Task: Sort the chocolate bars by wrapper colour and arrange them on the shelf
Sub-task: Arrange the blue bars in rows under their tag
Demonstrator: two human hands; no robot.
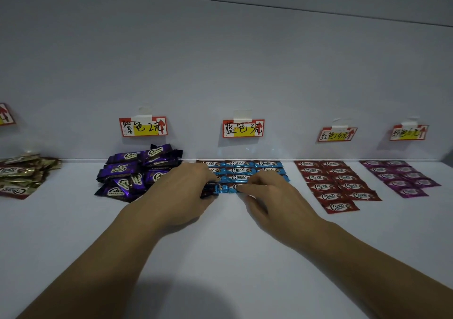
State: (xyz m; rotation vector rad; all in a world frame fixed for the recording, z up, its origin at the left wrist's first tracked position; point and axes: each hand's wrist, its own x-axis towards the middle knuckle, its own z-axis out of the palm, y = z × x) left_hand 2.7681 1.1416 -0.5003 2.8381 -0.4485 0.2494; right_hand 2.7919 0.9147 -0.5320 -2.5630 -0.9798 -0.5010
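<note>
White shelf (220,257) fills most of my view, pale back wall (220,61) behind it. Both forearms reach in from the bottom edge.

Left hand (181,191): grip closed, fingers curled round one blue bar (211,189) at the left end of the front blue row. Bar is down at shelf level; can't tell if it's touching the shelf.

Right hand (272,196): grip mostly closed, fingertips (240,189) on the right part of the next blue bar (229,188), thumb just below it. Reads as a pinch. That bar lies flat on the shelf, end to end with the one in the left hand.

Groups, left to right along the wall:
- gold bars (22,174), loose heap, cut off by the left edge
- purple bars (137,171), untidy pile, several stacked and tilted, just left of the left hand
- blue rows (245,170), flat, neat grid, partly hidden by both hands
- red bars (335,183), flat, two slanted columns
- magenta bars (402,176), flat, two columns, far right

Groups sit well apart from each other.

Handwritten price tags (243,128) are taped to the wall, one above each group; the leftmost is only half in frame.
</note>
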